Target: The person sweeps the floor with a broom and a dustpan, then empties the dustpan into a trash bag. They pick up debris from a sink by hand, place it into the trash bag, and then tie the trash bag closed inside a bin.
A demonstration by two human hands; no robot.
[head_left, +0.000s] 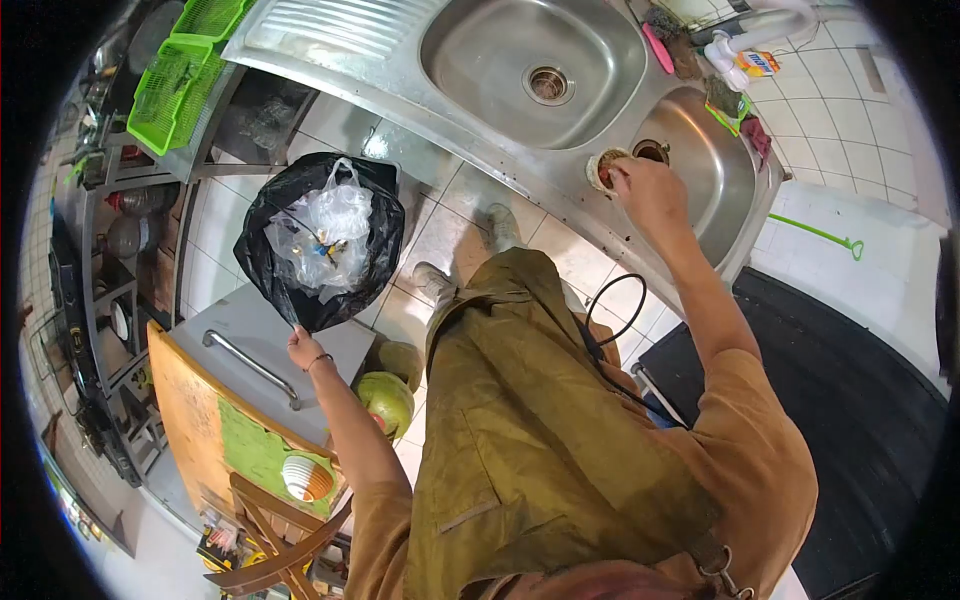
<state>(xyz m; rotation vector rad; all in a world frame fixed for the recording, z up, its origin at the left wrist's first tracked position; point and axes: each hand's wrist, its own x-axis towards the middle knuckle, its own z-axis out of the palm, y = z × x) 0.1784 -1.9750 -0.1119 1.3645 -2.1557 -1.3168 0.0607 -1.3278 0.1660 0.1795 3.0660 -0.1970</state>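
Observation:
My left hand (306,348) pinches the rim of a black garbage bag (262,290), which gapes wide. Crumpled clear and white plastic bags (335,225) fill its mouth. Over at the small basin (715,165), my right hand (650,195) grips a round sink strainer (597,170) by its edge, tilted, with reddish-brown scraps inside. The strainer is over the sink's front rim, just beside the small basin's drain hole (652,151). My fingertips partly hide the strainer's contents.
A larger basin (545,60) and ribbed drainboard (330,25) adjoin the small one. Green dish racks (175,95) stand at the upper left. A green watermelon-like round object (385,403) sits on the floor beside a grey cabinet (250,325). A black cable (597,310) loops near my apron.

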